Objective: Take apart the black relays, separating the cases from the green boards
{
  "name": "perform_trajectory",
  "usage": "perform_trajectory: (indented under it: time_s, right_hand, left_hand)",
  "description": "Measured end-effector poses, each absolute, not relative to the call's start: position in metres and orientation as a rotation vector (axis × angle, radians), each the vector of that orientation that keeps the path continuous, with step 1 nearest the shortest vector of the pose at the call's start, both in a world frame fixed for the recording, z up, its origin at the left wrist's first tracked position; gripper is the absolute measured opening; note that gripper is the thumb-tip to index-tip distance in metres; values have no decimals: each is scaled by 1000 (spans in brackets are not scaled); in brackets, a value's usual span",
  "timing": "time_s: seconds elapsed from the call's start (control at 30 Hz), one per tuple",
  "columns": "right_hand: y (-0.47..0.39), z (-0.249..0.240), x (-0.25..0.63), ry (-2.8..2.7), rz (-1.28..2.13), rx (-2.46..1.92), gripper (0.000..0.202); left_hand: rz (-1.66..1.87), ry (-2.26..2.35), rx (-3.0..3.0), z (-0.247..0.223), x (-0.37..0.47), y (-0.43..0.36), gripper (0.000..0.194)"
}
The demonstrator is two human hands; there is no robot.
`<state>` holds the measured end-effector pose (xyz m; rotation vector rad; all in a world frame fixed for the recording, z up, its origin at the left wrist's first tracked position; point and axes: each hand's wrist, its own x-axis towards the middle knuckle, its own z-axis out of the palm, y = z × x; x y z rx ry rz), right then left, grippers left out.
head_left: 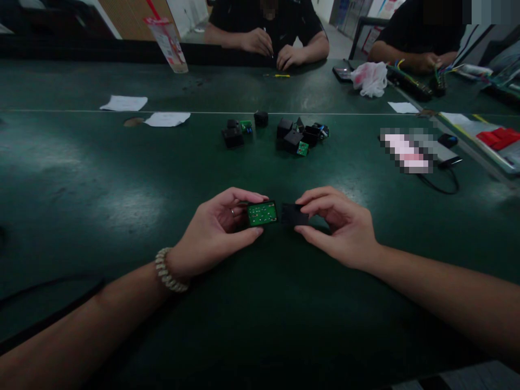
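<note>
Between the thumb and fingers of my left hand is a small black case with a green circuit board set in it, its dotted face turned up toward me. My right hand pinches a black plastic cover by its edges. Only a narrow gap parts the cover from the case. Both pieces are held low over the dark green table; whether they touch it I cannot tell.
Beyond my hands lie several black cases and small green boards. White papers and a tilted cup with a straw are farther left. A phone with a cable lies right. Two people sit across, with a plastic bag between them.
</note>
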<state>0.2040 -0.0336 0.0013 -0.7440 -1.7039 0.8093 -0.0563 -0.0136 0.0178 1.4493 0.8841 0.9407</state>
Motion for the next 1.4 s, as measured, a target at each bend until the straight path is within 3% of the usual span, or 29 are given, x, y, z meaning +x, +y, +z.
perform_trajectory:
  time_s: [0.43, 0.7, 1.13, 1.23, 1.4]
  right_hand:
    - [-30, 8, 192, -1863, 488, -668, 16]
    - [-24, 9, 180, -1916, 424, -684, 32]
    - [-25, 8, 181, -1905, 433, -680, 33]
    - [-28, 9, 181, -1829, 517, -663, 28]
    - [-34, 10, 183, -1550, 933, -745, 10]
  left_hand:
    - [917, 864, 1499, 21, -50, -13, 41]
    - [885, 878, 1473, 22, -49, -13, 45]
    - [885, 884, 1478, 22, -49, -14, 44]
    - [888, 878, 1475, 21, -49, -14, 44]
    - [883, 877, 1470, 24, -50, -14, 42]
